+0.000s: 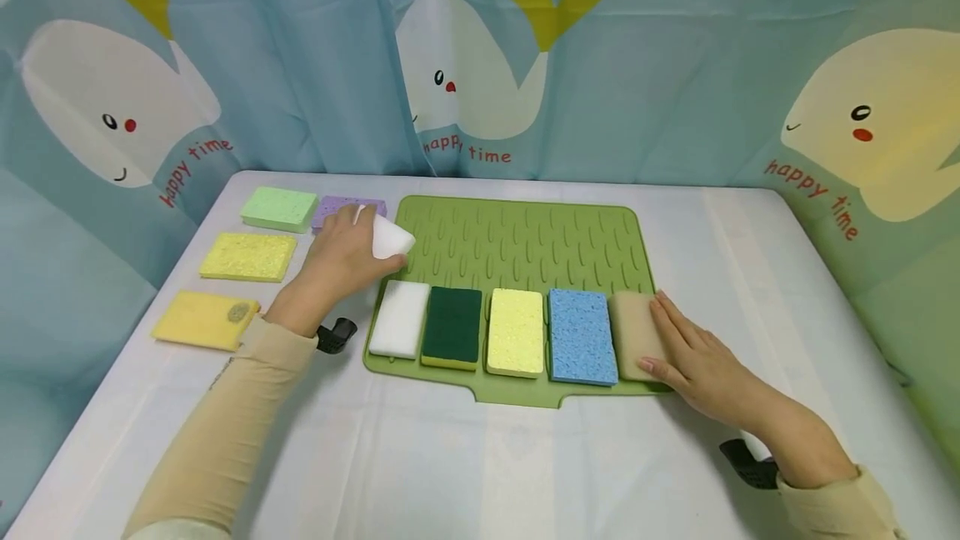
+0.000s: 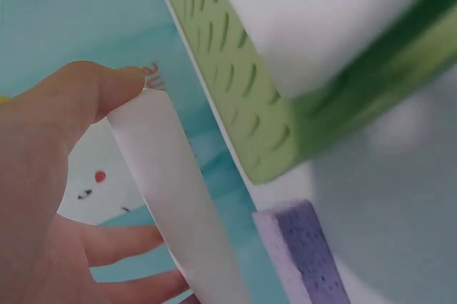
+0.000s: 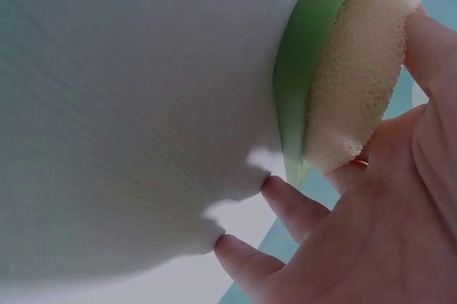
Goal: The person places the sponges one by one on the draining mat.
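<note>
My left hand (image 1: 341,252) grips a white sponge block (image 1: 390,236) between thumb and fingers, over the left edge of the green drying mat (image 1: 517,232). Just behind it lies a purple sponge (image 2: 307,254). My right hand (image 1: 705,369) rests with extended fingers against the right side of a beige sponge (image 1: 632,336) at the mat's right end. In the right wrist view, two fingertips of the right hand (image 3: 371,211) touch the white tabletop. Left of the beige sponge, a blue sponge (image 1: 582,336), a yellow one (image 1: 515,332), a green-topped scouring sponge (image 1: 452,326) and a white sponge (image 1: 401,319) form a row.
On the table's left lie a light green sponge (image 1: 279,208), a speckled yellow sponge (image 1: 248,257) and a yellow sponge (image 1: 202,319) with a round dark mark. A blue curtain (image 1: 675,65) with whale prints hangs behind the white table (image 1: 420,465).
</note>
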A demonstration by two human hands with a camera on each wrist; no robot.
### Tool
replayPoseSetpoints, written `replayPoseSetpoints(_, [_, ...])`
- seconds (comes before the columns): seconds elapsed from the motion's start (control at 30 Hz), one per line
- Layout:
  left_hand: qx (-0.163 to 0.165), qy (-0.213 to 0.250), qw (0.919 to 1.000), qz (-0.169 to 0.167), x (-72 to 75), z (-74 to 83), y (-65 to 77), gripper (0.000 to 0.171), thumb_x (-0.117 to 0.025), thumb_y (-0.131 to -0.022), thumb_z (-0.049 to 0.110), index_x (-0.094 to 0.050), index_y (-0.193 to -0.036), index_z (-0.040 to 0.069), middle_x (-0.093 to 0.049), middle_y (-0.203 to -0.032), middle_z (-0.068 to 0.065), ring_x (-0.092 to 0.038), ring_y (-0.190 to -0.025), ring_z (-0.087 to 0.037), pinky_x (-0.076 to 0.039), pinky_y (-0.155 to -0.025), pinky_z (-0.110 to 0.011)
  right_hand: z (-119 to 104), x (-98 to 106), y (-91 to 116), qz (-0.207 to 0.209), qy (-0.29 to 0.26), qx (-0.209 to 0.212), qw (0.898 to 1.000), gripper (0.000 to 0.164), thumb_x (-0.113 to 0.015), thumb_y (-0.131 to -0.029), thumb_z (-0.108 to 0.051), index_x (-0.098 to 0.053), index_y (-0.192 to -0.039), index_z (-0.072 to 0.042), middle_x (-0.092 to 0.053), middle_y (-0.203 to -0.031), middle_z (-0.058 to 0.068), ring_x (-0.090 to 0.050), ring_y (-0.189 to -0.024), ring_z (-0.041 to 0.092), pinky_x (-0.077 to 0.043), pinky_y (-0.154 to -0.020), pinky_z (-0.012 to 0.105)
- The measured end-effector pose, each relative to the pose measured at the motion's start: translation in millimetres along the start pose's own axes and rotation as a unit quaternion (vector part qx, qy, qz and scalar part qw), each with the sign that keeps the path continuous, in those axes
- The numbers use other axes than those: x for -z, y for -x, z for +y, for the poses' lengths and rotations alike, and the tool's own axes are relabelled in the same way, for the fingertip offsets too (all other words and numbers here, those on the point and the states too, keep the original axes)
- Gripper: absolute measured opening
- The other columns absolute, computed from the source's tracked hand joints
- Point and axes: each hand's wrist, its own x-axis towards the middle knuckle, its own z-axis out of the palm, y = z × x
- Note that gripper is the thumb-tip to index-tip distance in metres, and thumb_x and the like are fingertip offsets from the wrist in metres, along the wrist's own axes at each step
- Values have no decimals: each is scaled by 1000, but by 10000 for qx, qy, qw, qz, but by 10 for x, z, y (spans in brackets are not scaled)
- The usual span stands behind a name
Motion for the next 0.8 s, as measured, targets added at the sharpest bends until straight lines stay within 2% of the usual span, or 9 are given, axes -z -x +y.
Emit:
replayPoseSetpoints(0.2, [-183,-175,9997,-66,-26,120,-61,91,-66,-88,49,-28,-153,-3,-29,-155,-31,-31,-140,-52,-32,-113,-61,7,-3,-21,24,-15,127,9999,85,-52,-102,-36,0,-158,1,4,-165,23,-18,-145,55,-24,-105,70])
replayPoseSetpoints(0.43, [-369,-231,9989,-192,-91,271,-124,92,-65,-89,51,-25,-155,1,-26,-157,-29,-29,-142,-49,-30,-115,-60,11,-22,-23,37,-22,44,10000,86,-53,-102,-37,1,-158,1,4,-166,23,-20,-143,56,-23,-104,73])
replayPoseSetpoints(0.8, [-666,-208,9974,-185,-166,447,-150,91,-67,-87,52,-28,-154,2,-26,-159,-23,-30,-143,-46,-30,-117,-58,47,31,-30,-105,-661,-87,9977,89,-57,-100,-35,1,-158,0,4,-165,25,-12,-144,58,-18,-105,76])
